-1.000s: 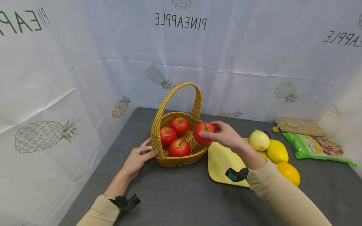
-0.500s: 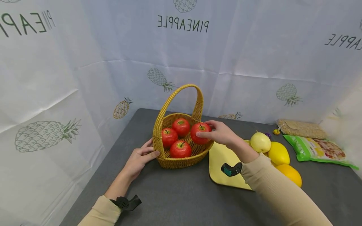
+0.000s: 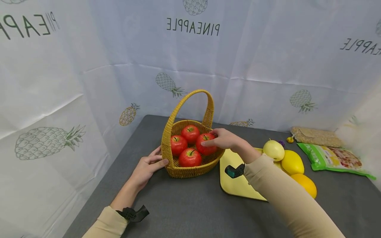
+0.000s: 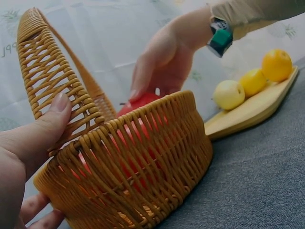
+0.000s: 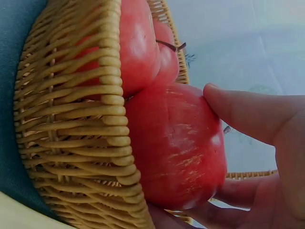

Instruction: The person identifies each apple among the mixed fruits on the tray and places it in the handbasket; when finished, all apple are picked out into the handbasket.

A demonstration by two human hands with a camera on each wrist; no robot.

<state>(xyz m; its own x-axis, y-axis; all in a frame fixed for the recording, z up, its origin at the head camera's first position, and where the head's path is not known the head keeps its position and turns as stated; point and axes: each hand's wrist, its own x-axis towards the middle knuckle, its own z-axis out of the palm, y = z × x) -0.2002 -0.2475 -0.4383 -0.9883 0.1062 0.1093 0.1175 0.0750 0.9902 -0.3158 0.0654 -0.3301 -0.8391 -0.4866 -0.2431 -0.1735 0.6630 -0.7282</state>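
"PINEAPPLE" lettering [image 3: 192, 27] on backdrop [image 3: 268, 59]

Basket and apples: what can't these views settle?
- Head: whether the held apple rests on the basket floor; right hand covers its side.
- Left wrist: apples mostly hidden behind the wicker wall.
- Right wrist: fingers under the apple cut off by the frame edge.
- Green packet print too small.

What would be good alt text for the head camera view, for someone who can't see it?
A person's right hand lowers a red apple into a woven yellow wicker basket holding three more red apples, while the left hand steadies the basket's rim. A yellow tray with yellow and orange fruit lies to the right on a grey table.
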